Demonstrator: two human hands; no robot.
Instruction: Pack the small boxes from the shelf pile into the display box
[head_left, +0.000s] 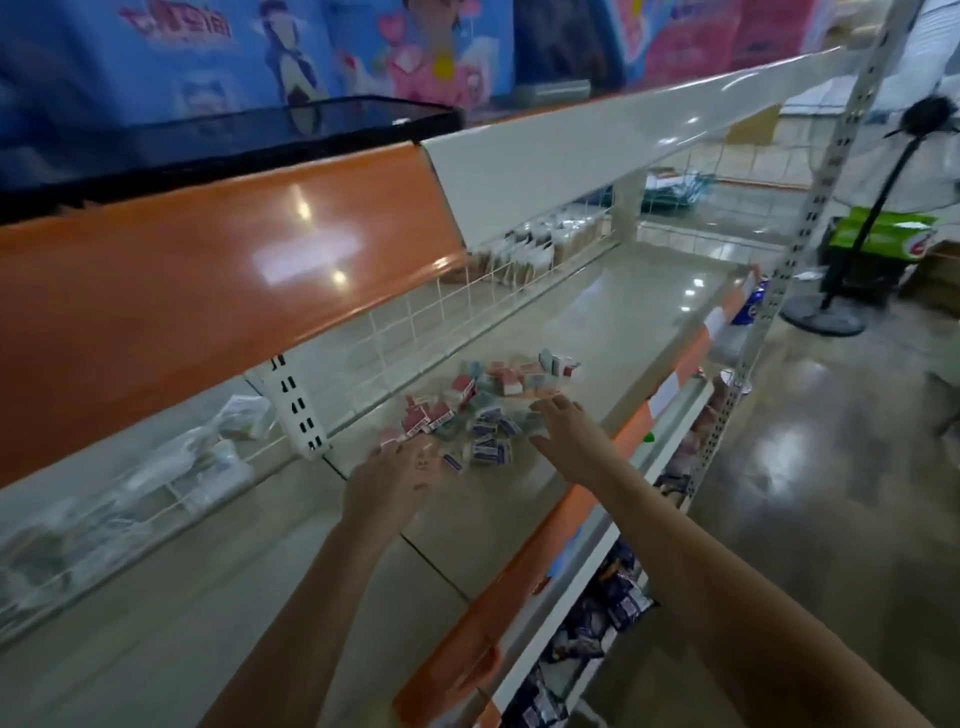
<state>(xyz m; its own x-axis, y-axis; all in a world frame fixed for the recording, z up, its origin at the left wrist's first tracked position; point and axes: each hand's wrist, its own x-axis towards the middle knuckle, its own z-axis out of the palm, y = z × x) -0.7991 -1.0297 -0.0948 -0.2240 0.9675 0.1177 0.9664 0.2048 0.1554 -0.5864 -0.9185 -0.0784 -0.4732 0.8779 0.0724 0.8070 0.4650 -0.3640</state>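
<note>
I'm at the very start of the gathering step, as I judge it: both my arms are stretched out over the beige shelf (597, 322) toward the pile of small boxes (483, 410), and nothing looks packed yet, since I can't find the display box anywhere in view. The shelf is long and glossy, with a white wire fence (415, 322) along its back and an orange price strip (561, 525) on its front edge, and the pile sits about midway along it, nearer the fence than the front. The boxes lie in a loose, jumbled heap, some flat, some tipped on edge, a few standing at the far end; they are red-and-white and blue-and-white, with printing too blurred to read. My left hand (389, 480) is at the near left edge of the heap, fingers bent down among the nearest boxes, though I cannot tell whether it has actually gripped one. My right hand (569, 428) is spread flat and wide at the near right edge, holding nothing. The next move, I think, calls for closing both hands inward to scoop a handful together, squaring them up, and then locating the display box to set them in
</note>
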